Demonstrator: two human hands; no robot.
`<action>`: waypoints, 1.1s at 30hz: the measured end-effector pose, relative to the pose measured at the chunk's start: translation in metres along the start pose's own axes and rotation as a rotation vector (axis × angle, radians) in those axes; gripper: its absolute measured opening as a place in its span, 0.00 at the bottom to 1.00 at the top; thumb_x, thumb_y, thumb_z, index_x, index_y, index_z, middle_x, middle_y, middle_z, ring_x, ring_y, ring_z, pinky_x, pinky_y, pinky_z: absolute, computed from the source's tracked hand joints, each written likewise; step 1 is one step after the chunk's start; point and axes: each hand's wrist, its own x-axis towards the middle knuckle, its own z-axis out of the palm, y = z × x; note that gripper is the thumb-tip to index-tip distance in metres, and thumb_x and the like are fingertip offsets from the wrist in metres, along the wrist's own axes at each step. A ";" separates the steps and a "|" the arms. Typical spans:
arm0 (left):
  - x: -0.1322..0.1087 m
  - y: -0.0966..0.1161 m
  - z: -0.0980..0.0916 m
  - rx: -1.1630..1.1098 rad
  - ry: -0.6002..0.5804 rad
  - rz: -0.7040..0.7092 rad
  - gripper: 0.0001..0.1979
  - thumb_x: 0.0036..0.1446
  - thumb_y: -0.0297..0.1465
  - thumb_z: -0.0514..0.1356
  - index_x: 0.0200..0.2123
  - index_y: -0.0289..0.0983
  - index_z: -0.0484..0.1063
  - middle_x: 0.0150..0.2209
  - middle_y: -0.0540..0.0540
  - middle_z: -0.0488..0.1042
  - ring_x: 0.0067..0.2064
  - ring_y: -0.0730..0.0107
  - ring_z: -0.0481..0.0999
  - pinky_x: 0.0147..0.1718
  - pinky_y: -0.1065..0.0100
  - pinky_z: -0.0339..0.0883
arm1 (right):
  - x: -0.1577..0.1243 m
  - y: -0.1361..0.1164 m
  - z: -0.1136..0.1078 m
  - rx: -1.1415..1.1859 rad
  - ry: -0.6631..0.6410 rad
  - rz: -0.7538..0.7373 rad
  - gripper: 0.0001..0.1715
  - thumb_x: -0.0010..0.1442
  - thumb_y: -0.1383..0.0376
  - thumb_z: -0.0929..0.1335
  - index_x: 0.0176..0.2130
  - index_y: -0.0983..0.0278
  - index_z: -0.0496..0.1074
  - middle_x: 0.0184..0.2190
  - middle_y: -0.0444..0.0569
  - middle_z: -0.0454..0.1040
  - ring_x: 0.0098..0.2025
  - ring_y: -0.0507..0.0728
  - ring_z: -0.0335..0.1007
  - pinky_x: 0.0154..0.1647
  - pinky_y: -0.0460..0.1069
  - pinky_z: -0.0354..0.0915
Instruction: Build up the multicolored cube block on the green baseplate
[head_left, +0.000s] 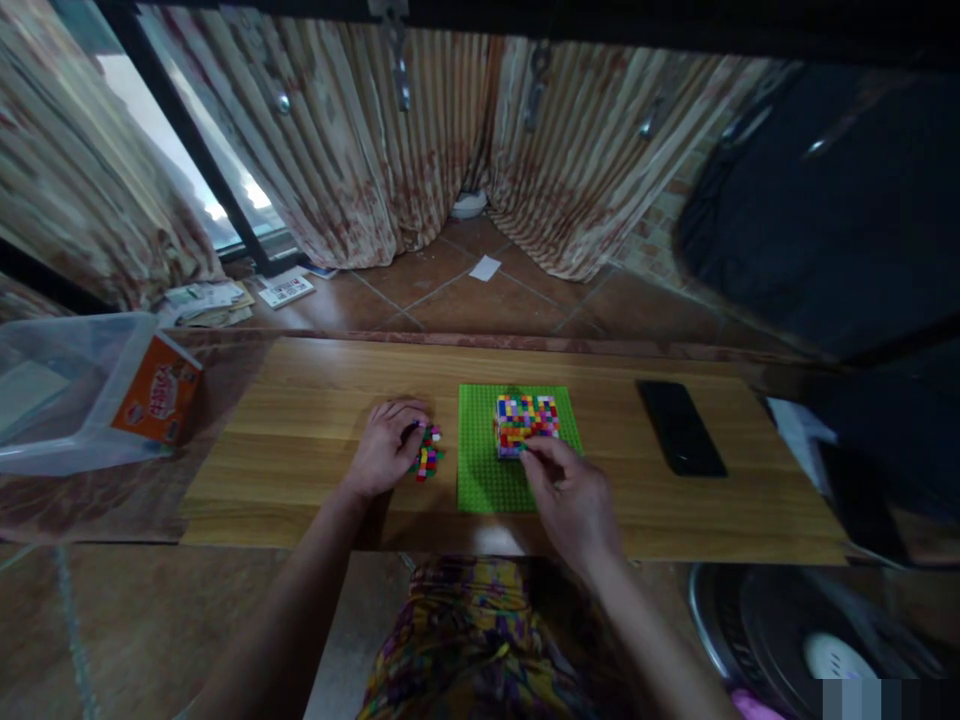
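A block of small multicoloured toy bricks (527, 415) stands on a green baseplate (480, 485), right of the plate's middle. My right hand (574, 500) is at the block's near side, thumb and forefinger pinched on a small brick (524, 449) that looks green and is mostly covered by the fingertips. Left of the plate lies a little pile of loose bricks (427, 462) in mixed colours. My left hand (386, 448) rests on the table against that pile, fingers curled and thumb drawn to the forefinger; what sits between them is too small to make out.
The wooden table (300, 440) carries a black phone (681, 428) on the right. A clear plastic bin (75, 400) with an orange label stands to the left. Patterned curtains (360, 150) hang beyond the table. A round metal-rimmed object (705, 620) is low at right.
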 end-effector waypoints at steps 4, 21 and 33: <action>0.001 0.000 -0.001 0.004 -0.010 -0.006 0.07 0.64 0.33 0.53 0.38 0.40 0.71 0.48 0.44 0.78 0.53 0.61 0.74 0.55 0.53 0.64 | 0.009 0.016 -0.022 -0.220 0.031 0.006 0.15 0.62 0.59 0.64 0.39 0.64 0.76 0.36 0.52 0.80 0.34 0.58 0.75 0.37 0.51 0.66; 0.001 -0.002 0.000 -0.007 -0.005 0.002 0.08 0.64 0.34 0.54 0.39 0.40 0.72 0.47 0.44 0.78 0.53 0.59 0.74 0.54 0.52 0.64 | 0.044 0.011 -0.026 -0.562 -0.172 -0.012 0.12 0.62 0.61 0.67 0.37 0.62 0.79 0.33 0.52 0.81 0.34 0.60 0.76 0.34 0.50 0.61; 0.000 -0.005 0.003 -0.007 0.016 0.014 0.08 0.65 0.34 0.54 0.39 0.39 0.72 0.47 0.43 0.78 0.52 0.60 0.75 0.54 0.53 0.65 | 0.043 0.017 -0.019 -0.503 -0.078 0.015 0.18 0.64 0.56 0.65 0.35 0.62 0.80 0.31 0.52 0.81 0.31 0.59 0.75 0.31 0.49 0.58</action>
